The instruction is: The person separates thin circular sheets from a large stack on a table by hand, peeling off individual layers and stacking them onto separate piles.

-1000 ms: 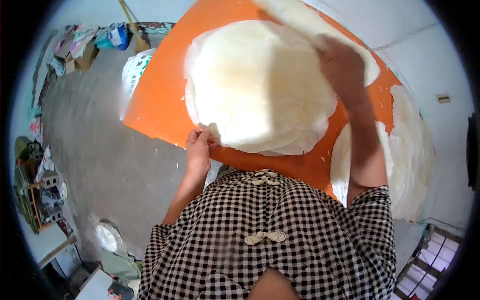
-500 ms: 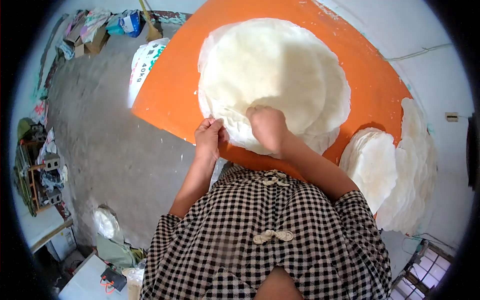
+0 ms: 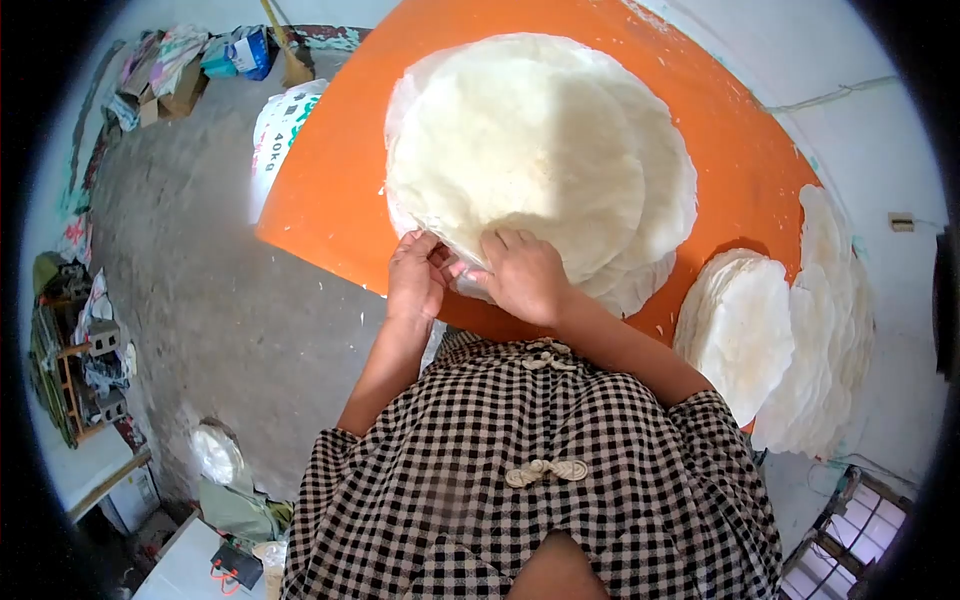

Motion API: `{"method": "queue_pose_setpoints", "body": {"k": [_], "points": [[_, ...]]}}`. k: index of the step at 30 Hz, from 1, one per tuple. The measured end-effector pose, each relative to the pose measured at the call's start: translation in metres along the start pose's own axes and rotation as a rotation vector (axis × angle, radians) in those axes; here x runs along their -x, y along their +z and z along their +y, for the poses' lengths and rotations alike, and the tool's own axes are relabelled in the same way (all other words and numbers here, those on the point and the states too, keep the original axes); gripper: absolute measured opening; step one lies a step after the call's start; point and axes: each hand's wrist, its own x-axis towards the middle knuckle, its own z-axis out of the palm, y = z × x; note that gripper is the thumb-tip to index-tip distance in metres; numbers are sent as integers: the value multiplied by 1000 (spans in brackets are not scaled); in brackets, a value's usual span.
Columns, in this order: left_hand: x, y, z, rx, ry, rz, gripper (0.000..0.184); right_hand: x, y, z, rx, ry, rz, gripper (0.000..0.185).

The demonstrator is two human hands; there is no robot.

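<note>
A broad stack of thin, round, off-white sheets (image 3: 520,150) lies on the orange table (image 3: 330,190). At its near left edge my left hand (image 3: 415,275) pinches the rim of the top sheet between thumb and fingers. Close beside it, my right hand (image 3: 525,275) rests on the near edge of the stack, its fingers curled over the sheet and its thumb pointing toward my left hand. Whether the right fingers grip the sheet is hidden. The top sheet sits a little to the left of those beneath it.
Folded sheets (image 3: 738,335) stand in a pile at the table's right, beside a second overlapping pile (image 3: 825,320). A white printed sack (image 3: 280,140) is left of the table. A broom (image 3: 292,60) and cardboard box (image 3: 180,95) are at the back left.
My right hand came down from the far right side of the stack to its near edge, then moved closer to my left hand. The long folded sheet at the far right now lies spread on the stack.
</note>
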Motion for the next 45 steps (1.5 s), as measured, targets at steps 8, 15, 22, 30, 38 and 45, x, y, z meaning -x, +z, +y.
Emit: {"method": "queue_pose_setpoints", "body": {"k": [8,15,22,30,38,45], "points": [[0,4,4,29,-57,-37,3,2,1,13,-82,82,-38,39],[0,5,-20,-94,-62,-184,32,-11,-19,27,-388,219,-264,39],[1,2,-23,-135,5,-408,32,-17,-13,53,-597,169,-339,44],[-4,1,-21,-160,-50,-269,24,-16,-9,34,-447,172,-193,34],[-14,5,-34,-41,-19,-67,20,-20,-2,27,-310,201,-58,22],[-25,-9,-42,-60,-2,-70,20,-30,19,20,-17,11,-17,13]]}}
